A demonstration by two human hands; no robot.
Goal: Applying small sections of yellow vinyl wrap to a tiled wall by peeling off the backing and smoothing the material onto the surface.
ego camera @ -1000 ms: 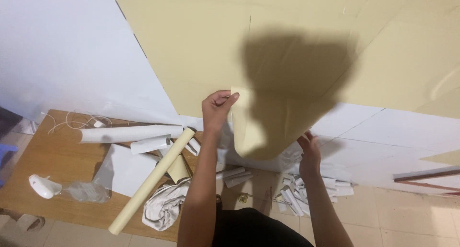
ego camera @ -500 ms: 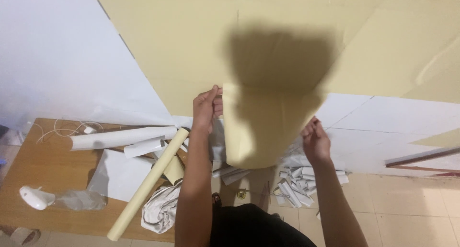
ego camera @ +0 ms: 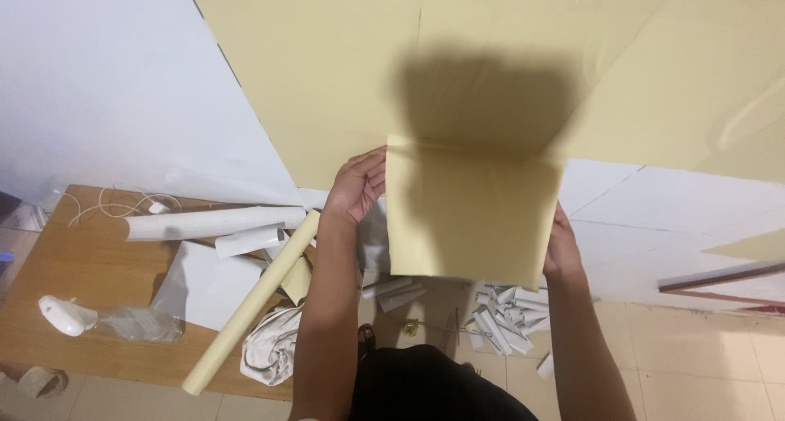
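A cream-yellow sheet of wall covering (ego camera: 474, 61) lies over the white wall (ego camera: 123, 86). Its lower flap (ego camera: 470, 217) is peeled away from the wall and hangs toward me. My left hand (ego camera: 356, 184) grips the flap's left edge, fingers curled over it. My right hand (ego camera: 562, 245) holds the flap's right edge lower down, mostly hidden behind the sheet. A dark shadow falls on the covering just above the flap.
A wooden table (ego camera: 74, 266) at the left carries a cream roll (ego camera: 249, 302), a white roll (ego camera: 213, 222), loose white sheets, a crumpled plastic bottle (ego camera: 131, 323), a white tool (ego camera: 65, 315) and a cord. Paper scraps (ego camera: 503, 315) litter the tiled floor. A board (ego camera: 719, 275) leans at right.
The flap has been pulled wider and flatter off the wall. My hands have spread apart, left hand staying up at the left edge, right hand moving out to the right edge.
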